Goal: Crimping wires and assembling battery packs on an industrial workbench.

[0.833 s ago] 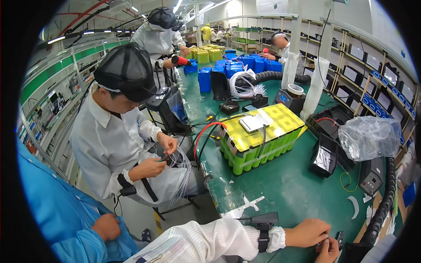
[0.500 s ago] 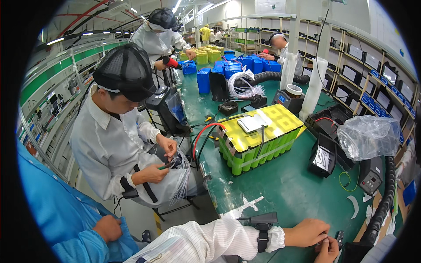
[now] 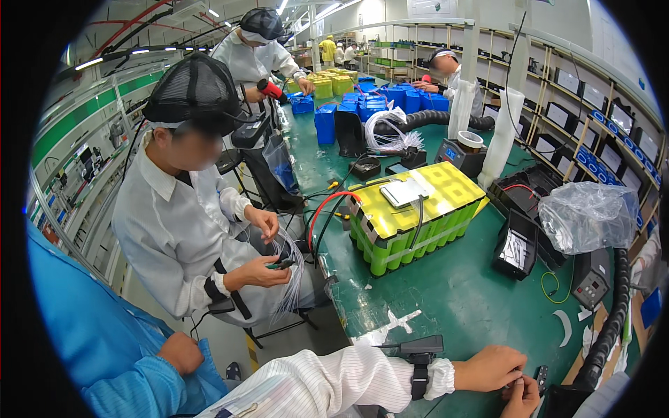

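Hands (image 3: 490, 368) close together over green table (image 3: 460, 299), black object (image 3: 541, 375) beside

Legible text: none. Box (image 3: 471, 168), upper right of centre: blue display (image 3: 451, 154), figures too small. Grey box (image 3: 592, 270), right side: panel markings (image 3: 594, 284), likewise unreadable.

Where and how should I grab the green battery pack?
I'd probably grip the battery pack low on its long sides, coming from the near side: it's boxy, with a red cable at its left end and a white module on top.
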